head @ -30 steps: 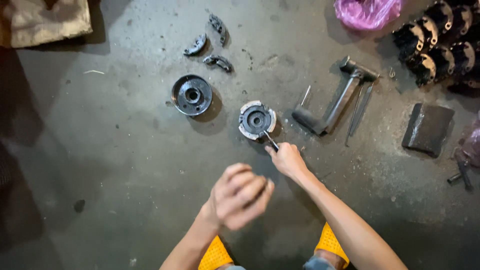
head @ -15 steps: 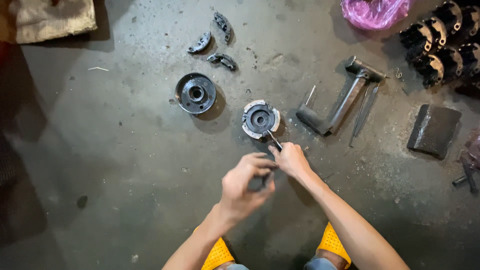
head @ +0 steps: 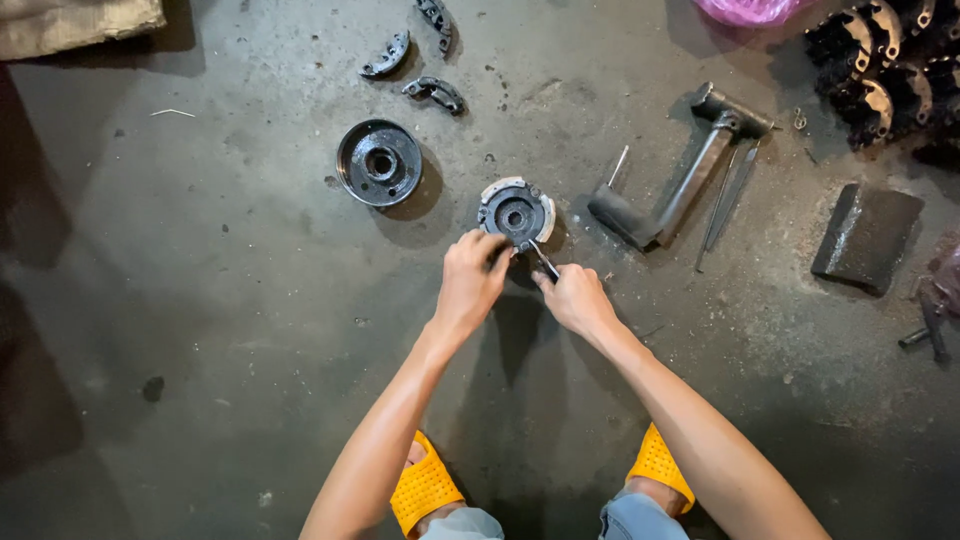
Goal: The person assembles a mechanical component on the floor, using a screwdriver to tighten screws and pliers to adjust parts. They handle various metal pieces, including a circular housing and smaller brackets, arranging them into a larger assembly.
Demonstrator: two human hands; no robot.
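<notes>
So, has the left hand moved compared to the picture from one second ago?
Yes. The left hand went forward, away from the body, and now touches the round metal part on the floor, beside the right hand.

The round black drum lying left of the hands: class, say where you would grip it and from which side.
Grip the drum across its raised outer rim from above. It lies flat, open face up, with bare floor around it; the small centre hole gives a poorer hold.

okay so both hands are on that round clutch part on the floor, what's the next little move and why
Probably steady the clutch part with the left hand and lever gently with the thin tool in the right hand. The tool's tip already sits at the part's lower edge, the left fingers touch its rim, and it lies loose on the floor.
</notes>
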